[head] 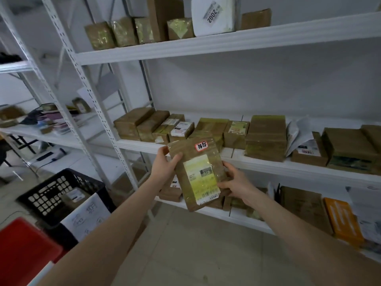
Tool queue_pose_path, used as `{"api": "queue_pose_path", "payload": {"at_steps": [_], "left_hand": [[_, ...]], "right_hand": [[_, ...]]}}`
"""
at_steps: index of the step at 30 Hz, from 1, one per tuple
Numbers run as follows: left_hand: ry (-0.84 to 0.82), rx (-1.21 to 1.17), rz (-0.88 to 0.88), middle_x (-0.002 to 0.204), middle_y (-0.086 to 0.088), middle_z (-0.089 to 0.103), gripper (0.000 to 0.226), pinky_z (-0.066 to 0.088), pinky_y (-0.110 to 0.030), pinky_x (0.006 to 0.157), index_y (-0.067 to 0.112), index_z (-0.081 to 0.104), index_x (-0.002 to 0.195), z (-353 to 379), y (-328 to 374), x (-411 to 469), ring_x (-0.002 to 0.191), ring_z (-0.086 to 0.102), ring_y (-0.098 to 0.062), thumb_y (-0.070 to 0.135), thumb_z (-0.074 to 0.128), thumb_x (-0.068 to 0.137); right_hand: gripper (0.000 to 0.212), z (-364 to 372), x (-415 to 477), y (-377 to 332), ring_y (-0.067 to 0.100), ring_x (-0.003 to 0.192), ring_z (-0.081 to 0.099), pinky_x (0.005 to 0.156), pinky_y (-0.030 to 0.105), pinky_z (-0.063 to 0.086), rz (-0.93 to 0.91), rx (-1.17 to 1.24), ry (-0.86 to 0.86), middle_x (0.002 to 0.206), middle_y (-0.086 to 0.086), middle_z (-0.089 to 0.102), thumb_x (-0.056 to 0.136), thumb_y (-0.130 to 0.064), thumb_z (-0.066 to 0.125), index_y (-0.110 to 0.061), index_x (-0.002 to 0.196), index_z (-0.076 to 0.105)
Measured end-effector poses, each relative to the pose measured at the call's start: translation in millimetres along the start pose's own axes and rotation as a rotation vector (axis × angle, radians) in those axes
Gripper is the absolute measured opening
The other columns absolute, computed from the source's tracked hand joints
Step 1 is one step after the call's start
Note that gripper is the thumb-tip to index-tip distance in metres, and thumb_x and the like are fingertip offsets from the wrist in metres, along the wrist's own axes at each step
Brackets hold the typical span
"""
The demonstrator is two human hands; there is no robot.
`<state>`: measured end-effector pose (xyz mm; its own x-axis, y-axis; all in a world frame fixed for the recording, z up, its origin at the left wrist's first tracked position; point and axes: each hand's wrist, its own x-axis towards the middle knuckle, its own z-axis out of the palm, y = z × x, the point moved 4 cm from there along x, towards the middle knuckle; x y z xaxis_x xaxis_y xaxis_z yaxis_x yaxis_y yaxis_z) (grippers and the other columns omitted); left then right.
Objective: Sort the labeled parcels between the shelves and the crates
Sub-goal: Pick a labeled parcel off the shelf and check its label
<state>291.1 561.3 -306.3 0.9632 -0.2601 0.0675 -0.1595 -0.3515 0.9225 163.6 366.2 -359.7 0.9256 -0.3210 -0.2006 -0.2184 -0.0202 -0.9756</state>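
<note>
A flat brown parcel [186, 153], wrapped in clear tape, carries a yellow-white shipping label and a small red-edged sticker near its top. I hold it up in front of the middle shelf [288, 165]. My left hand [165, 166] grips its upper left edge, thumb across the front. My right hand [237, 185] grips its lower right edge. A black slotted crate [51, 190] stands at lower left with a small labeled parcel [75, 196] inside. A red crate [24, 250] sits in the bottom left corner.
Several brown boxes line the middle shelf, and more sit on the top shelf [206, 45] beside a white parcel [214, 16] marked 2002. The bottom shelf holds brown parcels and an orange one [343, 219]. A second rack [61, 135] stands to the left. White paper [86, 215] hangs on the black crate.
</note>
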Motion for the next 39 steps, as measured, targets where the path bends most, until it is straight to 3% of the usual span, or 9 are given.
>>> {"api": "queue_pose_path", "payload": {"at_steps": [5, 9, 13, 18, 20, 26, 30, 35, 39], "left_hand": [[-0.042, -0.105, -0.094, 0.111, 0.004, 0.059, 0.051, 0.058, -0.033, 0.071, 0.027, 0.045, 0.124, -54.2, -34.9, 20.8, 0.092, 0.063, -0.013, 0.033, 0.073, 0.081], [0.035, -0.197, -0.168, 0.112, -0.004, 0.061, 0.049, 0.058, -0.047, 0.08, 0.015, 0.049, 0.12, -99.4, -76.3, 35.7, 0.097, 0.065, -0.025, 0.026, 0.075, 0.08], [0.14, -0.148, -0.221, 0.1, 0.006, 0.062, 0.048, 0.058, -0.036, 0.08, 0.016, 0.051, 0.12, -151.6, -123.2, 46.2, 0.087, 0.065, -0.014, 0.032, 0.074, 0.08], [0.21, -0.128, -0.356, 0.101, -0.003, 0.065, 0.045, 0.059, -0.027, 0.072, 0.011, 0.054, 0.115, -218.2, -184.1, 52.1, 0.081, 0.068, -0.016, 0.034, 0.074, 0.081], [0.257, -0.113, -0.387, 0.089, 0.003, 0.063, 0.042, 0.05, -0.013, 0.048, 0.011, 0.054, 0.11, -239.3, -201.9, 53.4, 0.06, 0.064, 0.001, 0.034, 0.073, 0.081], [0.373, -0.095, -0.548, 0.101, -0.005, 0.065, 0.047, 0.05, -0.027, 0.068, 0.007, 0.057, 0.107, -303.3, -253.9, 71.7, 0.087, 0.063, -0.016, 0.041, 0.074, 0.079], [0.429, -0.089, -0.61, 0.101, -0.005, 0.068, 0.048, 0.056, -0.031, 0.072, 0.009, 0.056, 0.107, -337.8, -286.9, 96.9, 0.087, 0.067, -0.018, 0.039, 0.076, 0.077], [0.461, -0.039, -0.701, 0.09, 0.002, 0.066, 0.041, 0.05, -0.02, 0.051, 0.012, 0.058, 0.109, -366.1, -322.4, 144.1, 0.074, 0.065, -0.011, 0.04, 0.071, 0.082], [0.51, -0.02, -0.783, 0.091, -0.001, 0.066, 0.036, 0.055, -0.027, 0.059, 0.007, 0.062, 0.108, -374.6, -354.5, 172.7, 0.08, 0.065, -0.015, 0.037, 0.067, 0.087]], "right_hand": [[0.076, 45.2, 39.9, -14.2, 0.025, 0.119, 0.051, 0.09, 0.04, 0.051, -0.02, -0.08, 0.069, 0.135, 0.003, 0.049, 0.078, 0.004, 0.071, -0.029, 0.14, 0.045], [0.077, 94.6, 78.2, 1.1, 0.03, 0.121, 0.051, 0.1, 0.041, 0.045, 0.15, 0.202, 0.213, 0.137, 0.011, 0.049, 0.076, 0.0, 0.075, -0.015, 0.143, 0.04], [0.026, 168.7, 116.4, 14.7, 0.026, 0.092, 0.065, 0.07, 0.035, 0.051, 0.292, 0.373, 0.162, 0.104, 0.011, 0.067, 0.08, 0.001, 0.071, -0.01, 0.101, 0.062], [0.024, 249.7, 160.8, 11.2, 0.023, 0.074, 0.065, 0.061, 0.032, 0.051, 0.312, 0.303, 0.098, 0.087, 0.009, 0.069, 0.078, 0.004, 0.071, -0.011, 0.095, 0.064], [0.029, 280.9, 178.7, 7.0, 0.027, 0.083, 0.065, 0.077, 0.039, 0.054, 0.286, 0.249, 0.022, 0.1, 0.013, 0.068, 0.08, 0.008, 0.066, -0.011, 0.101, 0.064], [0.066, 376.5, 235.7, -13.9, 0.015, 0.077, 0.064, 0.051, 0.022, 0.051, 0.209, 0.093, -0.161, 0.096, 0.001, 0.066, 0.077, 0.018, 0.061, -0.018, 0.132, 0.055], [0.072, 444.0, 283.7, -23.9, 0.022, 0.097, 0.061, 0.076, 0.032, 0.053, 0.136, -0.134, -0.303, 0.115, 0.006, 0.062, 0.078, 0.015, 0.063, -0.016, 0.14, 0.046], [0.072, 515.2, 352.0, -34.4, 0.009, 0.079, 0.058, 0.056, 0.024, 0.047, 0.074, -0.287, -0.453, 0.102, -0.002, 0.059, 0.08, 0.013, 0.062, -0.023, 0.14, 0.045], [0.085, 564.8, 394.7, -33.9, 0.021, 0.087, 0.065, 0.067, 0.037, 0.059, 0.035, -0.46, -0.542, 0.131, 0.009, 0.054, 0.079, 0.016, 0.057, -0.031, 0.147, 0.034]]}}
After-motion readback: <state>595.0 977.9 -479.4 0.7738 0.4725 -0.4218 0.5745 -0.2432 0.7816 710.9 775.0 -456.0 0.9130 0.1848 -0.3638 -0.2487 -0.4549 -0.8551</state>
